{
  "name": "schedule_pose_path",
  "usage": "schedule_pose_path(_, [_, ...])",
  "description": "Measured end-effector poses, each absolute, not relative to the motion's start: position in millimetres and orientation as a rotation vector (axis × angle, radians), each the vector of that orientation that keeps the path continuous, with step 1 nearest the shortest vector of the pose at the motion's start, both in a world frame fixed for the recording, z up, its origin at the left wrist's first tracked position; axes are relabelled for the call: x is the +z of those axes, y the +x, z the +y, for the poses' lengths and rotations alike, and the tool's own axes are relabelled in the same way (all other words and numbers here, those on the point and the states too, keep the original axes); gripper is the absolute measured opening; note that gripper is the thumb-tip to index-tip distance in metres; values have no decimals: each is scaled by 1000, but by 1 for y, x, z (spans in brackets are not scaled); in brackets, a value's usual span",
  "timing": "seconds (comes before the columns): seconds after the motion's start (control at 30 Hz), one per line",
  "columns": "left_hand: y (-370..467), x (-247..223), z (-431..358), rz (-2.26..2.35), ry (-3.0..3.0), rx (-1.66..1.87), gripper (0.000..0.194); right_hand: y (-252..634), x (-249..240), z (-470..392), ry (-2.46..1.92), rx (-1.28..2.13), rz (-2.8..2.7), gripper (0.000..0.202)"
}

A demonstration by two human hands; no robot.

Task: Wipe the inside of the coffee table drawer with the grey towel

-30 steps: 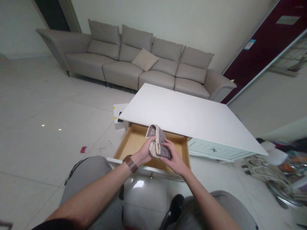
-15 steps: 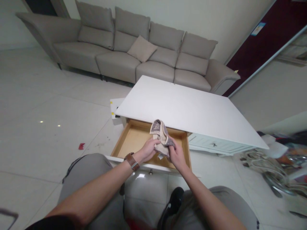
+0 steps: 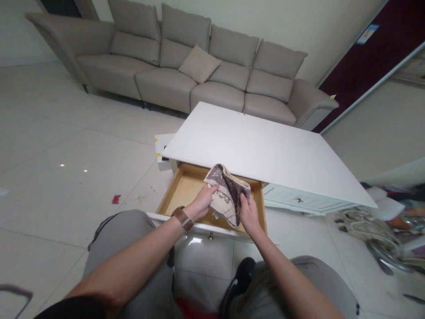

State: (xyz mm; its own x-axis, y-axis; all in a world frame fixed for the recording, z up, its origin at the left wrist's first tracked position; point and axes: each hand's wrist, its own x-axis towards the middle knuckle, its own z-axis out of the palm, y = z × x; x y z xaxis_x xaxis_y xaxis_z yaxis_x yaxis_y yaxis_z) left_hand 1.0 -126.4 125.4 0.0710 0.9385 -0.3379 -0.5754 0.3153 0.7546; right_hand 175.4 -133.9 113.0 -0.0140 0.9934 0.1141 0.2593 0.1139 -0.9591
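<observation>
A cream and brown patterned towel (image 3: pixel 224 199) hangs between my two hands, folded and partly spread. My left hand (image 3: pixel 203 201), with a brown-strapped watch (image 3: pixel 182 218) on its wrist, pinches the towel's left edge. At the right edge my right hand (image 3: pixel 249 213) is closed on the cloth, thumb on top. Both hands are above a pulled-out wooden drawer (image 3: pixel 181 188), whose light wood bottom shows to the left of the towel. The drawer belongs to a white coffee table (image 3: pixel 265 148).
Beyond the table stands a long grey-beige sofa (image 3: pixel 166 84) with a loose cushion (image 3: pixel 199 64). A white box (image 3: pixel 163 146) is by the table's left end. A red scrap (image 3: pixel 116 199) lies on the tiled floor. Cluttered items (image 3: pixel 381 230) fill the right side.
My hands have moved apart, drawing the bunched towel wider so more of its pattern shows. The right hand has shifted slightly to the right.
</observation>
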Motion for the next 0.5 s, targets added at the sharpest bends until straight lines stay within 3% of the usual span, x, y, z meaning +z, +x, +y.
schedule_pose_path(0.13, [3, 115, -127, 1029, 678, 1219, 37, 175, 112, -129, -1400, 927, -1307, 52])
schedule_pose_path(0.5, [1, 118, -129, 1262, 1255, 1011, 33, 187, 96, -119, -1452, 931, -1193, 61])
